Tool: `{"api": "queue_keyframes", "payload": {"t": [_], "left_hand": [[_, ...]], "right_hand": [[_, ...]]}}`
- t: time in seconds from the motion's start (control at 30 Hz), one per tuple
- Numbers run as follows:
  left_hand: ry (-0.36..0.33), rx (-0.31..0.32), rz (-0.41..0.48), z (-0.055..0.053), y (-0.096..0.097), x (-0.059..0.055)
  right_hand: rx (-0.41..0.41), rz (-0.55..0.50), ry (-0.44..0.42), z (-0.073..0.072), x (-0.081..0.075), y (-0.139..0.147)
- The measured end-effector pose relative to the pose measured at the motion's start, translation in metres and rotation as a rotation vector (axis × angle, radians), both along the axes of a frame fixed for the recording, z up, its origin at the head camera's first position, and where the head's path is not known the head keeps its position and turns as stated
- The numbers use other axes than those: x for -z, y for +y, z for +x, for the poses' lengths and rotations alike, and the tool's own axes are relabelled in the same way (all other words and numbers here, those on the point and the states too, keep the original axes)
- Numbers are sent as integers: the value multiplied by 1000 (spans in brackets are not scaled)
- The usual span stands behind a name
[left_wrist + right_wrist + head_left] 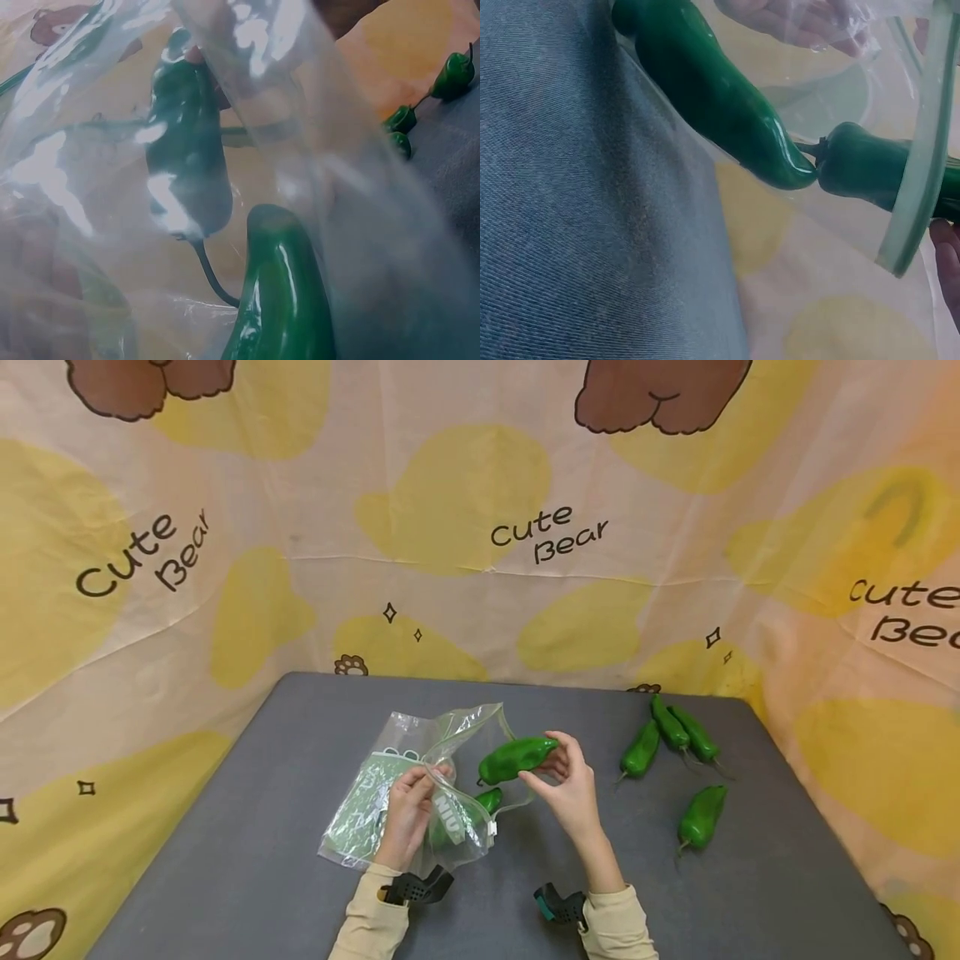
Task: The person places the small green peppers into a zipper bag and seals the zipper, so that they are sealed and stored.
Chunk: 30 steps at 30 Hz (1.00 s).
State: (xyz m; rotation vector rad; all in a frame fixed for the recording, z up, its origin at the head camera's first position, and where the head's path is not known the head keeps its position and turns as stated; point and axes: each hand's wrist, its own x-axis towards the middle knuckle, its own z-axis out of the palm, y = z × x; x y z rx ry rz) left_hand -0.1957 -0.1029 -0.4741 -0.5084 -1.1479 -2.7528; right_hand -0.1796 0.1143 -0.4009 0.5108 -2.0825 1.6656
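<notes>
A clear zip-top plastic bag (352,852) with green printing stands partly open toward the right, and my left hand (407,817) pinches its near side. In my right hand (573,793), thumb and fingers grip a glossy green pepper (512,760) by its pointed end, stem end toward the left. That pepper (859,165) reaches through the bag's mouth in the right wrist view, the zip strip (922,150) crossing over it. Another green pepper (712,97) is inside the bag, its tip close to the held one's stem. Through the plastic, the left wrist view shows both.
To the right on the grey table (570,927), three green peppers (670,724) lie bunched near the back. A single pepper (702,818) lies closer to the front. A printed cloth (450,527) hangs behind the table.
</notes>
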Motion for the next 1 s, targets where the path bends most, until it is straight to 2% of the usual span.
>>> {"api": "queue_keyframes", "payload": {"t": [0.23,0.33,0.43,0.57,0.73,1.0], "left_hand": [[-16,3,3,1,-2,-2],[-22,1,3,3,-4,-2],[-14,-5,7,5,-5,0],[9,-2,23,8,-5,2],[12,8,35,6,-1,0],[-14,-2,44,2,2,0]], "right_hand": [[17,15,27,-1,1,-4],[14,8,13,0,1,-6],[9,4,-7,3,2,-9],[25,7,11,6,4,-10],[32,-2,19,5,3,-9],[36,21,-29,4,1,-7]]}}
